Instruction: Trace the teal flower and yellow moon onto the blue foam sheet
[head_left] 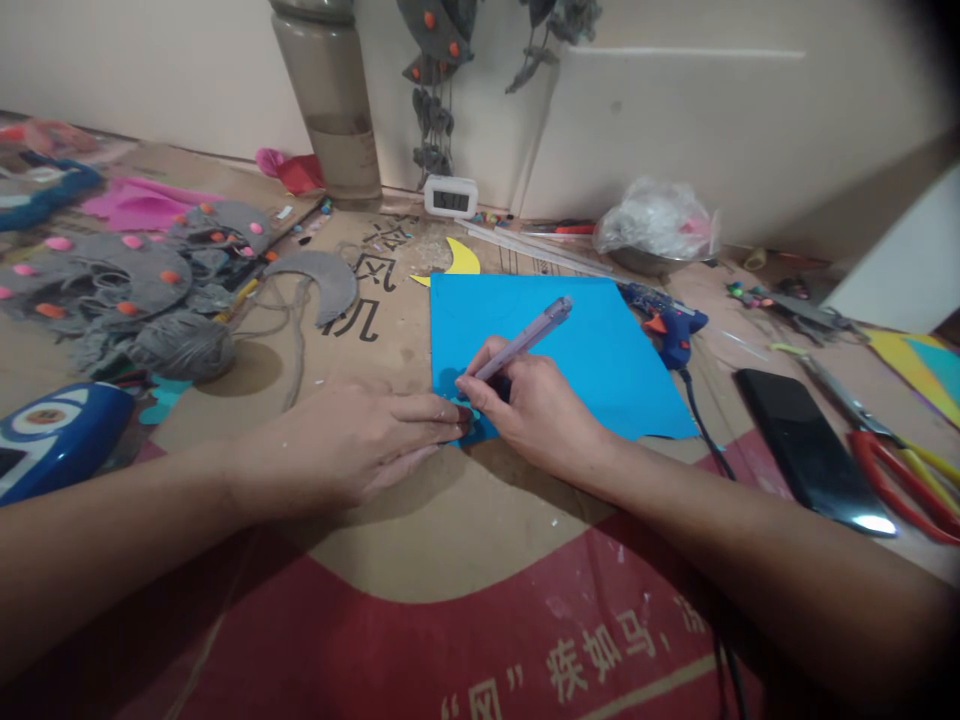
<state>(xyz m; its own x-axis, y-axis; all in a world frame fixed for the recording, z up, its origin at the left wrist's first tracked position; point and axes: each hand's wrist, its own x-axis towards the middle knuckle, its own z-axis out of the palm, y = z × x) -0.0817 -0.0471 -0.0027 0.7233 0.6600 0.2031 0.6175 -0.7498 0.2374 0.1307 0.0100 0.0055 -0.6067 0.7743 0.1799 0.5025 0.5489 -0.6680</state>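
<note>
Right hand (536, 410) grips a pen (525, 340) over blue paper (592, 360) on printed cardboard (420, 540); left hand (360, 440) lies flat.

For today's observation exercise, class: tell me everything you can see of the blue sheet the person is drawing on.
The bright blue sheet looks like thin craft foam or card, matte and plain. It lies flat on brown printed cardboard, roughly rectangular, with its near right edge cut in a curve. The left hand presses its fingertips on the near left corner, while the right hand rests on it, holding a pale purple pen tip-down there. A blue glue gun lies at its right edge.
</note>
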